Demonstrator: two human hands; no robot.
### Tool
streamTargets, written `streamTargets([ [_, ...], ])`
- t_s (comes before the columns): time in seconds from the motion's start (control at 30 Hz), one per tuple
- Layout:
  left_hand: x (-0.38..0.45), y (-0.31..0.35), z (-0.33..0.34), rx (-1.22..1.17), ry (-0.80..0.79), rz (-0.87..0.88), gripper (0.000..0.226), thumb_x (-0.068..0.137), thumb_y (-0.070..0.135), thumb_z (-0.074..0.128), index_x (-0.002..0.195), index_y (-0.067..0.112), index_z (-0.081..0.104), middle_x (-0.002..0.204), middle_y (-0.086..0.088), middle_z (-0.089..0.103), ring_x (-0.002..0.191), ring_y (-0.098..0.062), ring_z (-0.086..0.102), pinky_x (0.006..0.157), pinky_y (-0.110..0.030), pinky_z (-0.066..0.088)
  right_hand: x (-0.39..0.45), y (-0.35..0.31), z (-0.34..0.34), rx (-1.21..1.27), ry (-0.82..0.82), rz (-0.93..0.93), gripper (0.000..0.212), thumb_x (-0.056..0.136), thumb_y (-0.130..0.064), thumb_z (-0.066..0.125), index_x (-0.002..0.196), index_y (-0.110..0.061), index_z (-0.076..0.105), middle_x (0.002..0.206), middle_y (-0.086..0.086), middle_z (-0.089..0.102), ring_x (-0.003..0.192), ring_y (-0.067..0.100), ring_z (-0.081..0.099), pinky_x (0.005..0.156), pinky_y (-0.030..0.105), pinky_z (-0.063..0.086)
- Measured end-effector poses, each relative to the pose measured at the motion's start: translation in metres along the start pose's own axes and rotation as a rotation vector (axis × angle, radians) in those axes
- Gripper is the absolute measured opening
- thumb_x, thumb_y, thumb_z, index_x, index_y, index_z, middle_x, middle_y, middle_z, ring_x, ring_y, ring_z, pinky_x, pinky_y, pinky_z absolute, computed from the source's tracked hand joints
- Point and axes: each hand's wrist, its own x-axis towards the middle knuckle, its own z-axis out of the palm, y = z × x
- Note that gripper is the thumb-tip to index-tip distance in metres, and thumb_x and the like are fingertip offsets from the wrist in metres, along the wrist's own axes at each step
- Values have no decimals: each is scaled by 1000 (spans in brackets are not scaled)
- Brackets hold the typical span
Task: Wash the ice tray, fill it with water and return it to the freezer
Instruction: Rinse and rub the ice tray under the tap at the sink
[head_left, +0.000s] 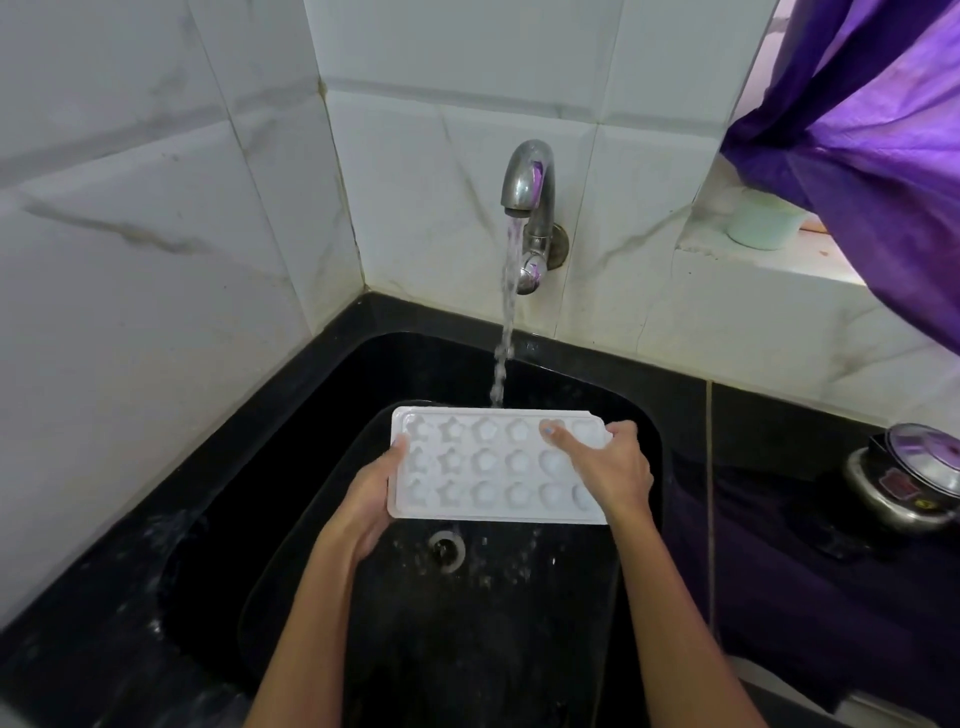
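A white ice tray (488, 467) with star and round moulds is held level over the black sink (639, 415), cavities up. My left hand (371, 499) grips its left short edge, thumb on top, fingers underneath. My right hand (608, 467) holds the right end, thumb lying across the top row of moulds. Water runs from the steel tap (530, 192) on the tiled wall and falls just behind the tray's far edge.
The sink drain (447, 545) shows below the tray. A black counter surrounds the sink. A steel pot with a lid (909, 483) stands on the counter at right. A pale green cup (761, 223) sits on the window ledge under a purple curtain (872, 119).
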Motion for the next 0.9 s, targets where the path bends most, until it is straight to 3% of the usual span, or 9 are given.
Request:
streamTargets([
  [0.13,7,-3,1,-94,167,-18,47,93,49,50,113,10,65,106,-12,72,98,-29,69,95,-49,50,3,8,0,222,-86,-100,26,83,-43,70,91,-22,56,92,-4,67,89,15,65,70,31,52],
  [0.23,10,-6,8,-200,219,-28,45,93,47,52,111,8,65,104,-13,73,96,-29,70,94,-49,50,3,14,4,366,-132,-99,12,89,-31,66,95,-24,59,101,-1,70,93,14,66,78,36,53],
  [0.4,12,-5,23,-394,186,-29,41,98,38,47,117,6,61,112,-17,69,103,-32,67,93,-50,50,-2,26,10,569,53,-21,29,91,-21,63,116,-33,53,122,-2,59,105,16,60,88,36,52],
  [0.47,11,-2,29,-464,148,0,37,100,33,44,119,5,60,114,-18,69,104,-32,66,89,-48,52,-5,30,9,620,131,-16,25,91,-17,63,112,-30,58,115,-2,64,100,13,63,84,32,52],
  [0.57,10,2,40,-515,82,35,37,100,31,42,120,5,59,114,-18,68,105,-32,66,86,-47,53,-7,34,6,745,192,42,27,89,-15,66,113,-28,66,99,-1,72,99,14,67,92,41,54],
  [0.73,13,3,59,-538,143,1,41,101,37,39,119,6,59,111,-17,70,100,-32,68,79,-46,55,-5,30,0,900,308,55,28,90,-12,64,115,-22,68,77,-18,67,87,2,64,96,35,51],
  [0.9,16,2,76,-503,214,-40,34,99,33,46,111,5,62,102,-15,72,93,-31,69,73,-44,57,-1,33,-3,1013,405,106,19,88,-11,65,101,-23,72,102,-6,71,102,14,66,94,40,54],
])
